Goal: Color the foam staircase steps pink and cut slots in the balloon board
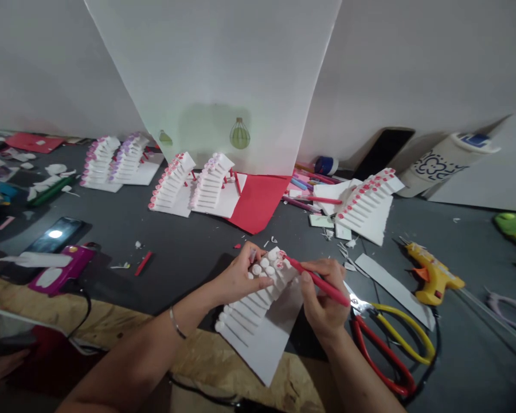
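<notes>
My left hand (pixel 247 274) grips the top part of a small white staircase model (pixel 241 321), thumb across its steps. The model stands on a white base sheet and has white round discs along its side edge. Between the fingers of my right hand (pixel 327 292) is a red marker (pixel 324 284). Its tip touches the discs near the top of the stairs, where a couple show red markings and the others are plain white. Part of the staircase is hidden behind my left hand.
Red-and-yellow-handled scissors (pixel 380 327) lie right of my right hand, near a yellow glue gun (pixel 434 275) and a white strip (pixel 395 289). Several finished-looking staircases (pixel 169 183) stand behind. A white cup (pixel 445 163) leans at back right. A phone (pixel 60 234) and magenta power strip (pixel 64 269) lie left.
</notes>
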Tool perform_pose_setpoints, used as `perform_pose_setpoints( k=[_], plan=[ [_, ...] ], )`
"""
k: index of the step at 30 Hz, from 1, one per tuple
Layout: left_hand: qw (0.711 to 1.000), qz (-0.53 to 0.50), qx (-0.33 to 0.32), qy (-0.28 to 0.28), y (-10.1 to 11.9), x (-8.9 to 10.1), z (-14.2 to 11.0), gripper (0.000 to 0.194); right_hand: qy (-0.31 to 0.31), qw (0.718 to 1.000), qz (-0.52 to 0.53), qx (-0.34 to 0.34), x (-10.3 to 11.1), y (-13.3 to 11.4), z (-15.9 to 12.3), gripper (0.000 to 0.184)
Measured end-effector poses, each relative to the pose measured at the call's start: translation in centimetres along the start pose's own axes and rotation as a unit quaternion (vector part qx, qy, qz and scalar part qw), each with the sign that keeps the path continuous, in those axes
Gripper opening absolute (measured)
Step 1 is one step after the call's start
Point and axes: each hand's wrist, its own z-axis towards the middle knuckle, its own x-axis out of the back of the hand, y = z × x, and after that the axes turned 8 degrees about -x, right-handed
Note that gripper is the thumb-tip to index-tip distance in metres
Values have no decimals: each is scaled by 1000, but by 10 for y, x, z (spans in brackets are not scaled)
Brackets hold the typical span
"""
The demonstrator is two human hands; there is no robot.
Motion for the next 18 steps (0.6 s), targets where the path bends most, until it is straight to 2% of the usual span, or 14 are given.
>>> perform_pose_setpoints(
  k=[5,12,18],
  plan=[
    [1000,1,23,-3,2,0,0,46,3,1000,-9,-1,0,0,1,10],
    [1000,11,21,8,4,0,0,45,11,1000,18,-6,1,0,0,7],
    [999,19,29,4,6,0,1,44,1,1000,-3,-9,1,0,0,8]
  ],
)
